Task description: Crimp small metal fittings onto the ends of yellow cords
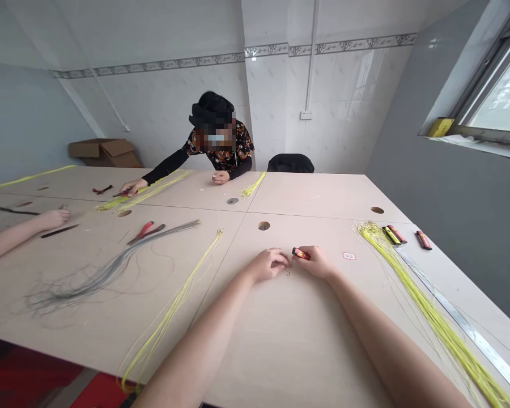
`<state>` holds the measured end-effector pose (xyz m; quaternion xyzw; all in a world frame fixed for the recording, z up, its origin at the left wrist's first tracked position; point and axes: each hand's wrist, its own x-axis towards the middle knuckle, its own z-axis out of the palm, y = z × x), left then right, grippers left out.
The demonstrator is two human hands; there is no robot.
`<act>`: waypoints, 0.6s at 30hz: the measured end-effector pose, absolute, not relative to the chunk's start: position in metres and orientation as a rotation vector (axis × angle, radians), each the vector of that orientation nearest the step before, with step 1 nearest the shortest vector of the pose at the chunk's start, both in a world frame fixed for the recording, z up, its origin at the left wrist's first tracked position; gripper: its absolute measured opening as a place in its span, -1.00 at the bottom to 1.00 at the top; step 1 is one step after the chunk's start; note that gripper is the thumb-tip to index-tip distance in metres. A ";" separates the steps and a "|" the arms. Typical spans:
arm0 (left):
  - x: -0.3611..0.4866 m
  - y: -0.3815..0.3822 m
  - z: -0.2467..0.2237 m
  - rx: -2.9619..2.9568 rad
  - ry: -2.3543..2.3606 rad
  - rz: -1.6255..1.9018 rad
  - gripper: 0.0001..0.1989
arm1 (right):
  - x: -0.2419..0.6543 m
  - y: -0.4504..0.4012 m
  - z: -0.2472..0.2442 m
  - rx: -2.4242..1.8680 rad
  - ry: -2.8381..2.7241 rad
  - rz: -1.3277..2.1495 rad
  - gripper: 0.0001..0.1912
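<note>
Above the wooden table (255,340), my left hand (271,264) has its fingers curled together, with a small dark loop of wire or cord (288,272) hanging by the fingertips. Just to its right, my right hand (317,262) is closed around a red and black lighter (301,254), whose end points toward my left fingers. The two hands are close but apart. What lies between my left fingertips is too small to make out. A small red-edged label (349,256) lies right of my right hand.
Yellow strands (425,306) and a metal ruler (463,323) lie right, near several lighters (424,239). Grey strands (119,263), more yellow strands (182,294) and red pliers (145,231) lie left. A person (221,141) leans over the far side; another person's hand (53,219) is left.
</note>
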<state>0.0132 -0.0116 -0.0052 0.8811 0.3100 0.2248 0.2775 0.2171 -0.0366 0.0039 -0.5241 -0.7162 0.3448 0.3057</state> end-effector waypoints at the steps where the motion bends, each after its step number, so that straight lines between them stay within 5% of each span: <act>1: 0.012 -0.011 -0.006 2.346 0.807 0.593 -0.81 | 0.217 -0.037 0.004 -1.386 -1.899 0.912 -0.70; 18: 0.014 -0.009 0.003 2.486 0.906 0.476 -0.87 | 0.217 -0.040 0.008 -1.430 -1.969 0.897 -0.76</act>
